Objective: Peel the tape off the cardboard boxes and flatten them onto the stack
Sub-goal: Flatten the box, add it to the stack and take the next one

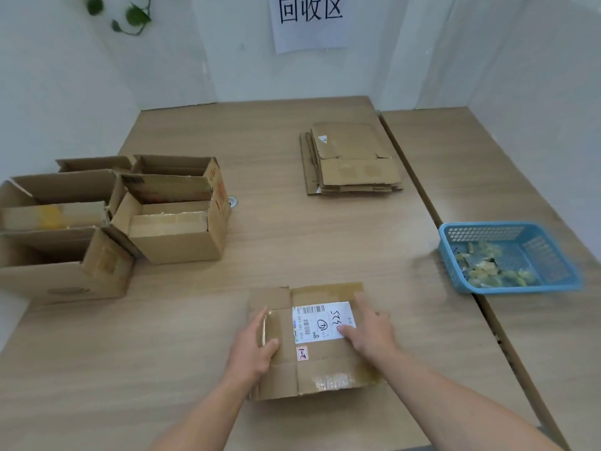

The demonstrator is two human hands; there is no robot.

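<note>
Wooden table, both hands flat, fingers open, pressing flattened box.

Open boxes left, flattened stack behind, basket right, taped box nearest

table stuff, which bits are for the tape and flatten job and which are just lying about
For the job: flat box under left hand and right hand; open boxes; stack; basket with tape scraps.

Lying about: sign; plant; round metal thing.
</note>
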